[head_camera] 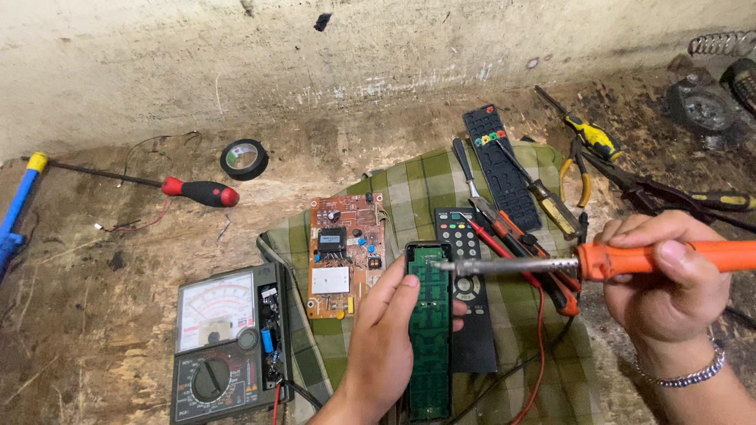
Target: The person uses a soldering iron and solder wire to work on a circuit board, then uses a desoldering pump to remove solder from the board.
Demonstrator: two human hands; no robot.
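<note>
Orange soldering iron [598, 263] tip leftward, horizontal

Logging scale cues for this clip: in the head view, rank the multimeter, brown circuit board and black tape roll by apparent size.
1. multimeter, largest, though it lies nearer the camera.
2. brown circuit board.
3. black tape roll, clearly smallest, farthest back.

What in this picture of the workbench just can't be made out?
All in the head view:
- The lower edge of the green circuit board is cut off by the frame bottom, and the left hand covers its left side.
- The soldering iron handle runs off the right edge; the right hand hides part of it.
- The blue-handled tool is cut off at the left edge.
- The dark parts at top right are too shadowed to identify.
</note>
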